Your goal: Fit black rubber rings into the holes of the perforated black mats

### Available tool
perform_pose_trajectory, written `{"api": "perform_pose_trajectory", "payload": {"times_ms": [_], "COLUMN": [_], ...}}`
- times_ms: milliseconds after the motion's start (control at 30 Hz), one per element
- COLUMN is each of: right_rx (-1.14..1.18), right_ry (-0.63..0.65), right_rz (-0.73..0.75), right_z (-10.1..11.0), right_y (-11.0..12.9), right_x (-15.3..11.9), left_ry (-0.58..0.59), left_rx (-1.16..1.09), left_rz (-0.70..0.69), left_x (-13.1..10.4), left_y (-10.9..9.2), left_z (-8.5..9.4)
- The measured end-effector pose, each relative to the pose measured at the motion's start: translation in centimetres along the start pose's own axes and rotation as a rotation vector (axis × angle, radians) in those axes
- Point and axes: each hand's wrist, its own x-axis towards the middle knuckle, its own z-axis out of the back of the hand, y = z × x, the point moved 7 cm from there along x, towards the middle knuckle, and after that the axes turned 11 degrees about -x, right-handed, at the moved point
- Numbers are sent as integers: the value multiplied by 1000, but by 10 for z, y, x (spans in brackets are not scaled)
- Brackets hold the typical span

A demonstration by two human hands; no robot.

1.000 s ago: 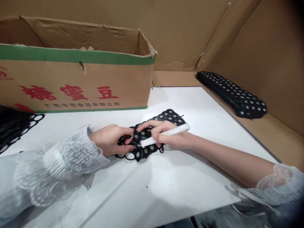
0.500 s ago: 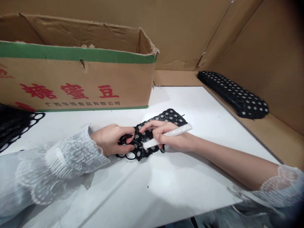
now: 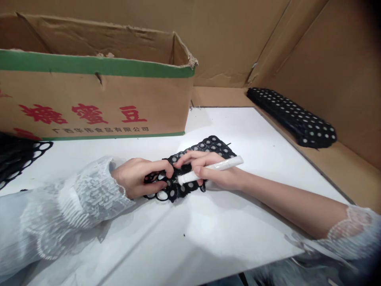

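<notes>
the sheet (image 3: 216, 147) is black, pale-dotted — the tool (image 3: 224, 164) white — the box (image 3: 125, 93) brown, green-banded, red-lettered.

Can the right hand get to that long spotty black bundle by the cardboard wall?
Probably yes: nothing seems to stand between the right hand and the spotty black bundle. But its fingers are around a white pen-like tool, so it might need to put that down first.
</notes>
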Motion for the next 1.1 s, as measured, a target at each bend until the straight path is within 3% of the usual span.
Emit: {"api": "perform_pose_trajectory", "payload": {"times_ms": [500,700,800,967,1100], "right_rx": [-201,-291,-313,-318,-214], "right_ry": [-3,58,14,22,23], "right_rz": [22,22,39,29,-45], "right_z": [-2,-5,-8,-18,-12], "right_y": [14,20,20,15,8], "right_x": [1,0,-2,-3,-1], "left_ry": [-1,-2,4,4,28], "left_rx": [-25,-51,-48,-34,-39], "left_rz": [35,27,37,12,-41], "left_x": [1,1,1,0,-2], "left_y": [0,-1,-1,0,1], "left_z": [0,0,0,-1,-3]}}
